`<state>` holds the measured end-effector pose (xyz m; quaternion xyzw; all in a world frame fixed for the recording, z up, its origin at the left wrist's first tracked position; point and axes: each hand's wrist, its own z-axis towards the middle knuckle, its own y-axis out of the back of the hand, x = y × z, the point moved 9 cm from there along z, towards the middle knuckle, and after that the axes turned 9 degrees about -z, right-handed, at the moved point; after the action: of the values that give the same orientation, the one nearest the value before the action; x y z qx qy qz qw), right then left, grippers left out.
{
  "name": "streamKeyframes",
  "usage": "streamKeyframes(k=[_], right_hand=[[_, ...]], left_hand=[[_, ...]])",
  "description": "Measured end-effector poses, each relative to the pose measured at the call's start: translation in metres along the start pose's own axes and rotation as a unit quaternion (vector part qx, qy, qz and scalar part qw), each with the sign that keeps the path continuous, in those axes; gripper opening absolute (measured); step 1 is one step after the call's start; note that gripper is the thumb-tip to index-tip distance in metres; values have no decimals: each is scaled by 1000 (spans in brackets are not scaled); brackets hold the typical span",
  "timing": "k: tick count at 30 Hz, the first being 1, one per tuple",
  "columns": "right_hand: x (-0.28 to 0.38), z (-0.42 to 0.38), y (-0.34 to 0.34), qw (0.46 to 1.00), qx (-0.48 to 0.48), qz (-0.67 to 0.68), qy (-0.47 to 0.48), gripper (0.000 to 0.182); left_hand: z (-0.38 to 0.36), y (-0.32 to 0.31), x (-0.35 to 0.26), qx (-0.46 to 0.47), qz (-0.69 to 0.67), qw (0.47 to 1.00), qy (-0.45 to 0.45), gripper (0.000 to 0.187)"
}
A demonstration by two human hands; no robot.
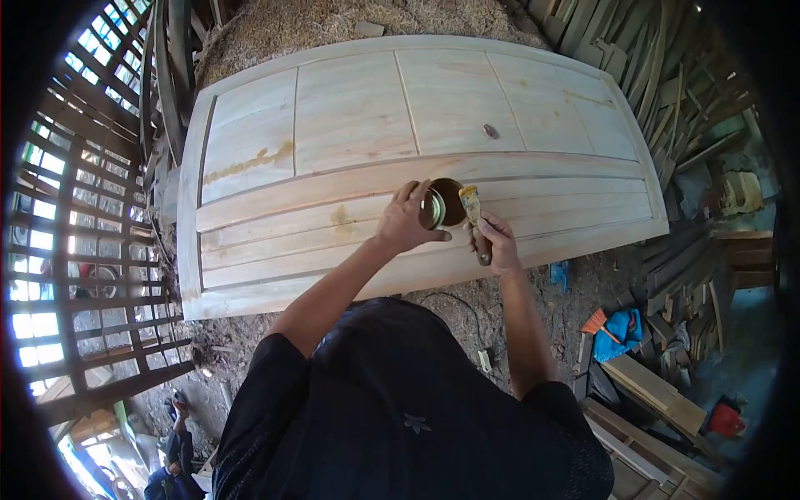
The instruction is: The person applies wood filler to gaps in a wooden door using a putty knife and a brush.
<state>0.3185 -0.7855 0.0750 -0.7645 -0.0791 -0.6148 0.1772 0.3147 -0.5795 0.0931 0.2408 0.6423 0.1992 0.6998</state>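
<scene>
My left hand (404,221) is wrapped around a shiny metal tin (432,209), its thumb pointing right. Directly beside the tin shows a round container (451,200) with a dark brown inside; whether the two are joined I cannot make out. In my right hand (497,242) is a putty knife (470,206) with a brown handle, held tip up. Its blade is smeared yellow and whitish, close to the container's right edge. Under both hands lies a large pale wooden panel (358,100) with brownish-yellow smears on its left and upper right.
A small dark object (490,131) lies on the panel. Wood shavings (283,33) cover the ground behind it. Stacked boards (667,75) stand at the right, a slatted wall (79,208) at the left. A blue bag (621,333) lies at lower right; another person (175,458) is at lower left.
</scene>
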Motion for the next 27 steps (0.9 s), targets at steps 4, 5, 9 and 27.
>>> streamKeyframes(k=[4, 5, 9, 27], right_hand=[[11, -4, 5, 1000, -24, 12, 7, 21], [13, -4, 9, 999, -33, 16, 21, 21], [21, -16, 13, 996, -88, 28, 16, 19], [58, 0, -218, 998, 43, -47, -20, 27]], left_hand=[[27, -22, -35, 22, 100, 990, -96, 116], [34, -30, -35, 41, 121, 987, -96, 109], [79, -97, 5, 134, 171, 975, -51, 101], [-105, 115, 18, -100, -578, 808, -62, 41]])
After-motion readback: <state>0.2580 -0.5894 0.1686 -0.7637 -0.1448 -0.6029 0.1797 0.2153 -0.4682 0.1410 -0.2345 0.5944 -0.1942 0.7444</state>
